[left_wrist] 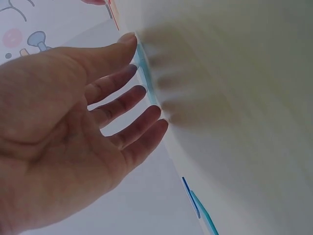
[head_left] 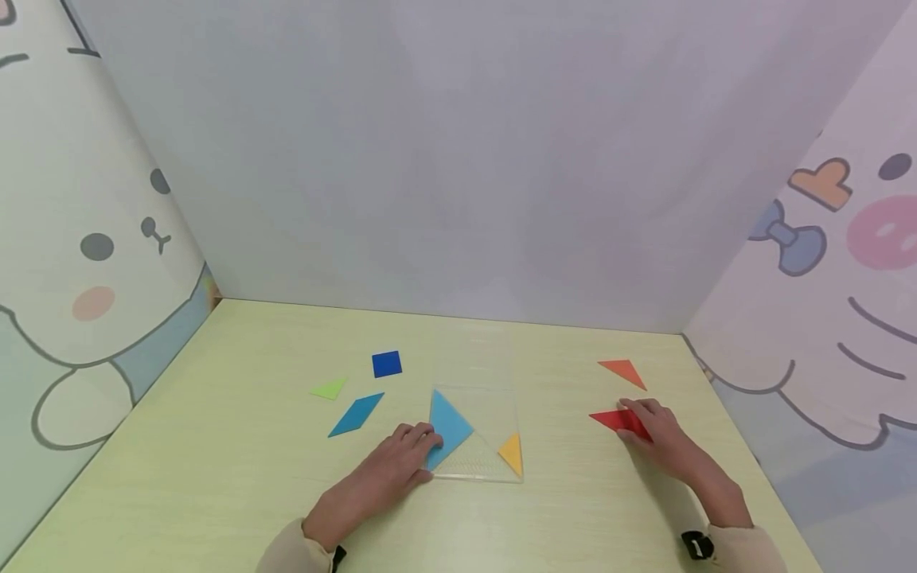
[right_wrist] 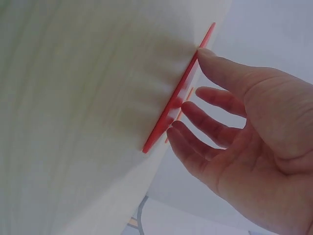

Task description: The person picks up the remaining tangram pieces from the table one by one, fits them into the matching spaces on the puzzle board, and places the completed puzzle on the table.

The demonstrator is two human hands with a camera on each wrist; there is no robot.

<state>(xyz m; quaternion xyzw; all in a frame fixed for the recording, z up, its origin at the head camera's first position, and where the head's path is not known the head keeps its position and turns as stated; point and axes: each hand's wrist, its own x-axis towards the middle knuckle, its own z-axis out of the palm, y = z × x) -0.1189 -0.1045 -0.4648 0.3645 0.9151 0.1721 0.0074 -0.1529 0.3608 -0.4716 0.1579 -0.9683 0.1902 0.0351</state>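
Note:
My left hand point(head_left: 392, 465) rests its fingertips on the left edge of a light blue triangle tile point(head_left: 451, 430), its fingers loosely bent. That tile lies at the left side of a clear plastic tray point(head_left: 478, 479), and a small yellow-orange triangle point(head_left: 512, 455) sits at the tray's right edge. On the right, my right hand point(head_left: 666, 438) holds a red triangle point(head_left: 605, 419) across its edges. The right wrist view shows the thumb on one edge of the red tile point(right_wrist: 178, 93), with fingertips along the other side, close to the table.
Left of the tray lie a dark blue square point(head_left: 387, 364), a lime green triangle point(head_left: 331, 388) and a blue parallelogram point(head_left: 357, 415). An orange triangle point(head_left: 626, 372) lies beyond the right hand. A pale wall point(head_left: 466, 175) bounds the back of the table point(head_left: 236, 430).

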